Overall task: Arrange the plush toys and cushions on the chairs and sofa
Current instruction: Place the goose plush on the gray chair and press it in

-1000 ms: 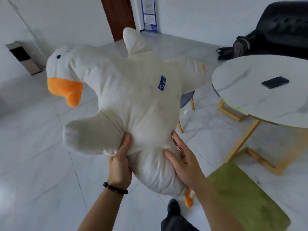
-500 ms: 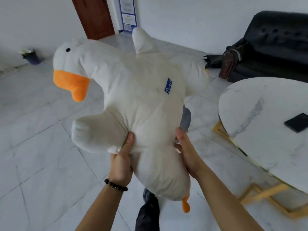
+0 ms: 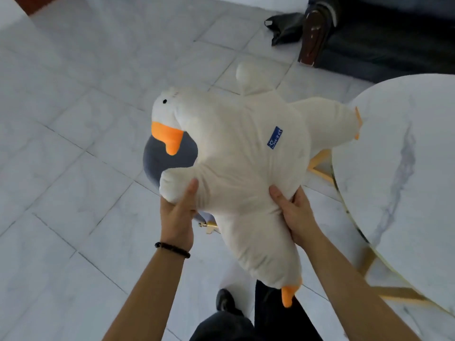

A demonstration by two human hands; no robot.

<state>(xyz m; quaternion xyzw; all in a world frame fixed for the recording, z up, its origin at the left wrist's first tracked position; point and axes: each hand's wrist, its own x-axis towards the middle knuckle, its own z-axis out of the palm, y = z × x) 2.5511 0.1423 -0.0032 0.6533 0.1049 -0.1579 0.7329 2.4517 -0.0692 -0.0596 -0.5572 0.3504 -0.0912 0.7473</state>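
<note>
Plush goose (image 3: 241, 168), pale tiled floor (image 3: 73, 148), marble table (image 3: 413, 173)

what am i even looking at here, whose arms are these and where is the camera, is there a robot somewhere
There is no robot here. The camera sits on a person's head and looks forward and down, so the two arms rising from the bottom edge are that person's own. The left hand, with a bead bracelet at its wrist, and the right hand grip a big white plush goose by its lower body, thumbs on the front. The goose is held in the air. Behind it shows a grey chair seat. At right is a round marble table, at top right a dark sofa. The floor is pale tile.
</note>
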